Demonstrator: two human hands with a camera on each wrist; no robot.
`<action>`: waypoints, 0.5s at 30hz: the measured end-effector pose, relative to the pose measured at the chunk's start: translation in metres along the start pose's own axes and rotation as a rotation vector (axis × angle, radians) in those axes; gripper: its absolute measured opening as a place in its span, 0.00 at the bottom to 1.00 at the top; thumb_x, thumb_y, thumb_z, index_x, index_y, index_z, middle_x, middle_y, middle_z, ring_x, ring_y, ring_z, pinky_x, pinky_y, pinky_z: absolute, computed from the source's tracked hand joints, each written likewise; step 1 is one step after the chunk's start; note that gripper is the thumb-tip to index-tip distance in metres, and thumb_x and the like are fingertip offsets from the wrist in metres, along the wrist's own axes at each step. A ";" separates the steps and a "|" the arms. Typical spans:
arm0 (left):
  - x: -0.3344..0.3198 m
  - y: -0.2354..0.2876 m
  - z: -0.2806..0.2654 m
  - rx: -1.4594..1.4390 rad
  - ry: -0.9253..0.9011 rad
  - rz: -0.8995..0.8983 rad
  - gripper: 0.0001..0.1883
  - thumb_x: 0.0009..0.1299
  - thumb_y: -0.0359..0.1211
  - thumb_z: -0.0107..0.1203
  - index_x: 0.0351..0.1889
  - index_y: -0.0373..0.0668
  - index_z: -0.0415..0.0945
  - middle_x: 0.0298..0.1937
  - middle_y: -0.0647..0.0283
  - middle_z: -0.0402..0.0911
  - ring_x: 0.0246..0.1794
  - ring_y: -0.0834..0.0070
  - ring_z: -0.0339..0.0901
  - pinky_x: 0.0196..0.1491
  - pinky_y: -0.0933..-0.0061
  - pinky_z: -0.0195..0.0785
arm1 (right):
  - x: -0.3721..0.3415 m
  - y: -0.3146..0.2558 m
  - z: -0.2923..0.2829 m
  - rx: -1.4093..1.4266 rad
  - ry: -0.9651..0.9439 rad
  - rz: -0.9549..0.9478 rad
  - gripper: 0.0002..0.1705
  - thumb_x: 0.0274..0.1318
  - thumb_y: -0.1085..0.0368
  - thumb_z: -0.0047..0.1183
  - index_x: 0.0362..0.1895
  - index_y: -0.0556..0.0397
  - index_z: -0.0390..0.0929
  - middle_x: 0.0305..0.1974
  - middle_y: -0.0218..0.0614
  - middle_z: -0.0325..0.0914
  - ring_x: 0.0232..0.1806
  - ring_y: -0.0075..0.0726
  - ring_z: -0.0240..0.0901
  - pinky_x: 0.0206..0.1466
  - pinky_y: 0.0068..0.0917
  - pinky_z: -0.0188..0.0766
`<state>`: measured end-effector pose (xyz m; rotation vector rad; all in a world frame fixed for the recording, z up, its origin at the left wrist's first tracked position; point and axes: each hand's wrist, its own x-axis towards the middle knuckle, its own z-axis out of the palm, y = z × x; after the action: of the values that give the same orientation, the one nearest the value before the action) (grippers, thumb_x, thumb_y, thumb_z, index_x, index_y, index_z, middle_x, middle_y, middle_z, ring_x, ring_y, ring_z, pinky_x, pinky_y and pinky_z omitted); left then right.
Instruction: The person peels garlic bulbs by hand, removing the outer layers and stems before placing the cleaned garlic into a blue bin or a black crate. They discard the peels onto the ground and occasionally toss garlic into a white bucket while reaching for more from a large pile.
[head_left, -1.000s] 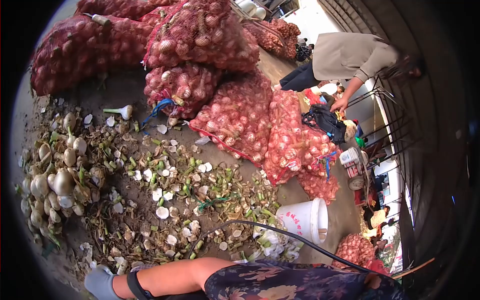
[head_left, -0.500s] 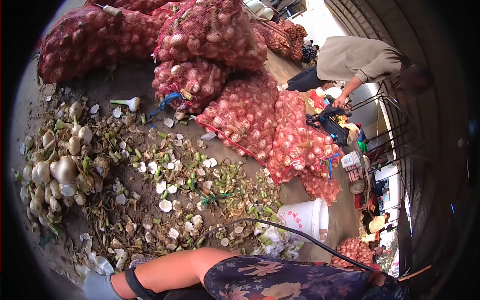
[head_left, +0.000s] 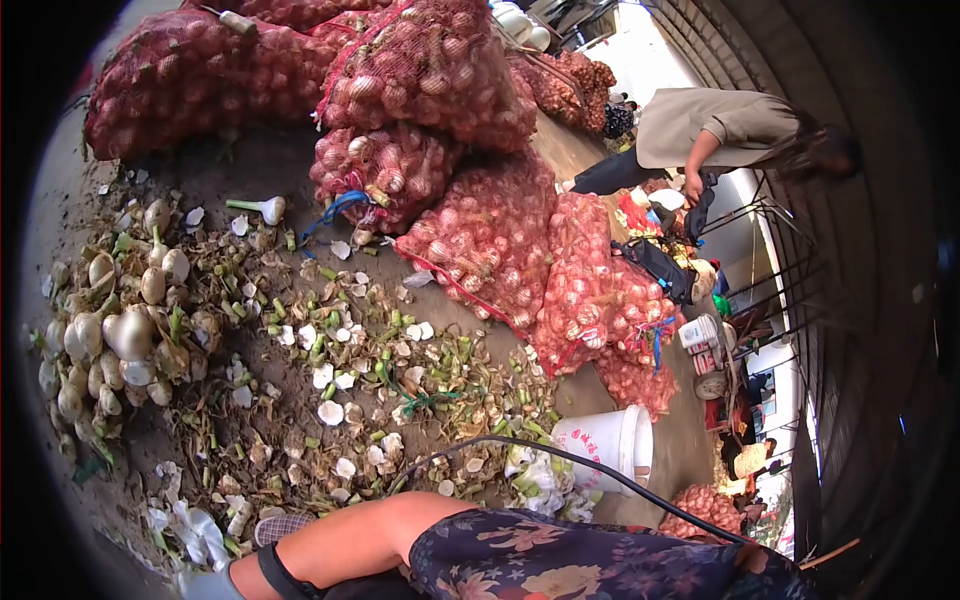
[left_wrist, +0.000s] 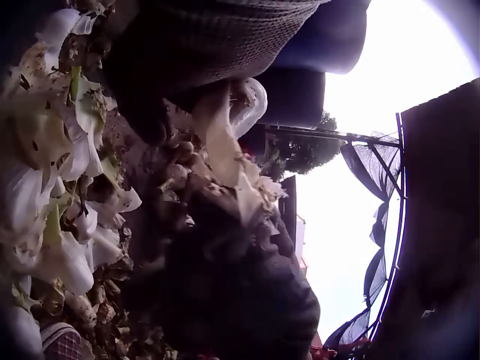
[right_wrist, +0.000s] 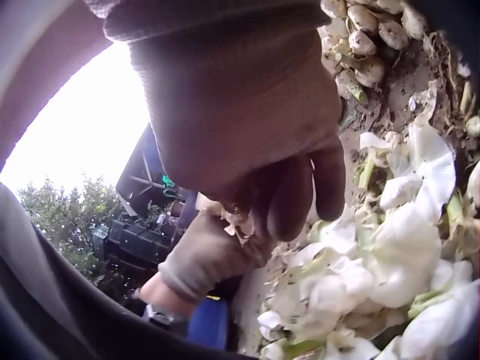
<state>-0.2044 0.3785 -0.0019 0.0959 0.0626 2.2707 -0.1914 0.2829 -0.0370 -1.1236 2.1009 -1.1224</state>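
Observation:
In the right wrist view, my gloved right hand (right_wrist: 240, 120) arches over papery garlic skin (right_wrist: 238, 223), its fingers bent down and pinching it. Just below, my gloved left hand (right_wrist: 206, 255) meets it from the other side. The left wrist view shows a pale garlic bulb (left_wrist: 221, 139) with ragged skin between the two hands; my left hand (left_wrist: 202, 52) grips it from above, and the other lies dark below. Glove fingers hide much of the bulb. At the head view's bottom edge only part of my grey right glove (head_left: 210, 583) appears.
White peelings (right_wrist: 382, 262) lie close under the hands. A heap of garlic bulbs (head_left: 110, 350) sits on the littered ground. Red mesh sacks (head_left: 480, 240) are stacked beyond, near a white bucket (head_left: 605, 445) and a black hose (head_left: 570, 458). A person (head_left: 720, 130) stands behind.
My right glove has slid towards the bottom edge of the head view, exposing white peelings and a plaid shoe. The standing person has lifted a black item from beside the black bag.

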 end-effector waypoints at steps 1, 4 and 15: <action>0.004 0.000 -0.002 -0.013 -0.006 0.001 0.21 0.75 0.35 0.44 0.63 0.36 0.63 0.61 0.52 0.71 0.61 0.61 0.69 0.63 0.58 0.66 | 0.001 -0.004 0.009 0.287 -0.168 -0.012 0.20 0.47 0.53 0.56 0.43 0.51 0.80 0.34 0.45 0.82 0.35 0.46 0.80 0.39 0.43 0.74; -0.051 0.052 -0.014 0.064 0.134 0.142 0.21 0.75 0.36 0.44 0.63 0.36 0.63 0.62 0.52 0.71 0.61 0.60 0.69 0.63 0.58 0.66 | -0.016 -0.063 -0.046 0.713 -0.266 -0.103 0.15 0.47 0.61 0.58 0.36 0.58 0.83 0.32 0.40 0.84 0.33 0.36 0.78 0.40 0.39 0.72; -0.275 0.107 0.010 0.397 1.210 0.922 0.17 0.76 0.44 0.46 0.49 0.40 0.74 0.44 0.62 0.80 0.44 0.69 0.79 0.44 0.61 0.79 | -0.015 -0.021 -0.048 -0.064 -0.082 0.050 0.18 0.56 0.56 0.55 0.51 0.44 0.77 0.29 0.49 0.79 0.33 0.57 0.76 0.36 0.47 0.70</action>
<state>-0.1078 0.0998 0.0029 -1.2793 1.3189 2.7903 -0.2093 0.3093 0.0071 -1.1212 2.1024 -0.9762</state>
